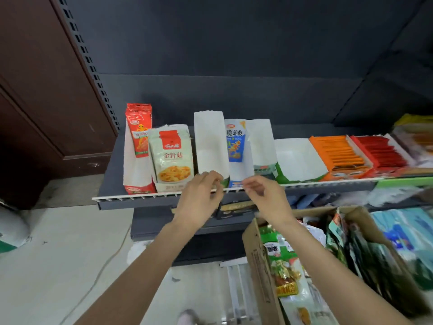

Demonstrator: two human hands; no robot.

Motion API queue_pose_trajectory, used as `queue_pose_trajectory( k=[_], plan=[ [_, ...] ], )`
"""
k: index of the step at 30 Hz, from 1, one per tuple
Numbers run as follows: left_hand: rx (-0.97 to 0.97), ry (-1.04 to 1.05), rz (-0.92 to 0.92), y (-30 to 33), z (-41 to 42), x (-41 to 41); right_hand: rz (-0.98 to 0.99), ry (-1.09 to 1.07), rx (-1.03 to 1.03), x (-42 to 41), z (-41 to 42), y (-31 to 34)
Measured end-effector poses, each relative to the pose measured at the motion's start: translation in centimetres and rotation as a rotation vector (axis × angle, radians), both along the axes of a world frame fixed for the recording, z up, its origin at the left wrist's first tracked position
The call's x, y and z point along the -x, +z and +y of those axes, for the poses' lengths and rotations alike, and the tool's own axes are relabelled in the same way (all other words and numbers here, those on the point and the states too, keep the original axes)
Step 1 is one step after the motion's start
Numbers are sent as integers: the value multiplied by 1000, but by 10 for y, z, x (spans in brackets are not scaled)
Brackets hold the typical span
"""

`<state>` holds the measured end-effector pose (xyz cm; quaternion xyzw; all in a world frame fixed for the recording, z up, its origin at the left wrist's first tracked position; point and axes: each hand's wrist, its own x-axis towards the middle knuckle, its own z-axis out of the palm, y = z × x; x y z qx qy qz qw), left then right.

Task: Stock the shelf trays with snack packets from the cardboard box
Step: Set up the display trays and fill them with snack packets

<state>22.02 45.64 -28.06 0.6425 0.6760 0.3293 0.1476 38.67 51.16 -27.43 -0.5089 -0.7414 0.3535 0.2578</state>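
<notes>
Two hands, one cardboard box, one shelf, seven trays

Dark grey metal shelf w/ a white ribbed strip along the front edge, and a row of open-top trays sitting on it. L to R: red tray w/ red packets standing at the back, white tray packed w/ mushroom snack packets, a tall white tray, blue tray w/ one blue packet upright, green-fronted tray, then an orange tray and red-packet tray, both full. Far right is too blurry to tell.
</notes>
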Motion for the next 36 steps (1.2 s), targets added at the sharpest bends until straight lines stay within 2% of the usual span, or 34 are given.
queue_pose_trajectory(
  k=[5,10,15,19,22,25,28,32,36],
  plan=[
    [164,-119,-41,-23,-7,-101,-144,-57,47,-106,-20,-27],
    [495,-224,42,-55,-23,-185,-442,-25,152,-191,-29,-69],
    [647,-211,168,-77,-40,-227,-573,120,201,-218,-39,-91],
    [691,-245,410,-87,-46,-233,-892,262,87,-223,-46,-95],
    [707,-247,447,-92,-49,-233,-1004,335,43,-223,-44,-99],
    [644,-211,389,-94,-52,-235,-843,357,133,-225,-37,-98],
    [602,-194,381,-94,-56,-241,-543,267,220,-235,-31,-93],
    [749,-214,532,-100,-58,-259,-271,107,299,-244,-30,-84],
    [735,-174,702,-108,-55,-268,-143,31,289,-244,-31,-73]
  ],
)
